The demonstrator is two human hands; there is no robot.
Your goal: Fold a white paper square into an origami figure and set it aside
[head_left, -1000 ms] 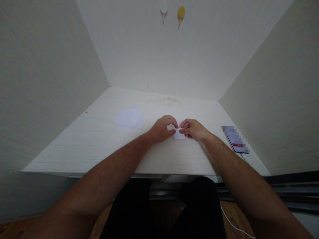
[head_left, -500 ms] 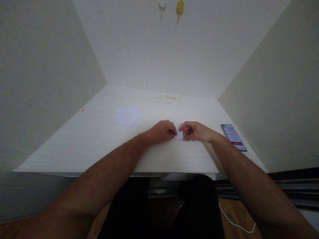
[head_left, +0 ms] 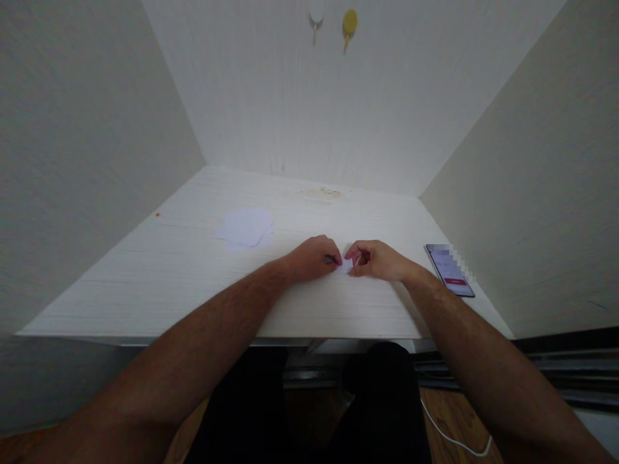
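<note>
A small piece of white paper (head_left: 345,265) is held between my two hands, low over the white desk. My left hand (head_left: 316,259) is closed, its thumb and fingertips pinching the paper's left side. On the other side, my right hand (head_left: 374,259) has its thumb and forefinger curled in at the paper's right edge. How the paper is folded is too small to make out. Several loose sheets of white paper (head_left: 247,227) lie in an overlapping pile to the left, beyond my left forearm.
A phone (head_left: 451,270) with its screen lit lies at the desk's right side by the wall. The white desk (head_left: 145,277) is walled on three sides. A white hook (head_left: 316,16) and a yellow hook (head_left: 349,24) are on the back wall. A white cable (head_left: 454,439) runs along the floor.
The view has shifted slightly. My right thumb and forefinger have moved a little closer to my left hand, and less of the paper shows between them.
</note>
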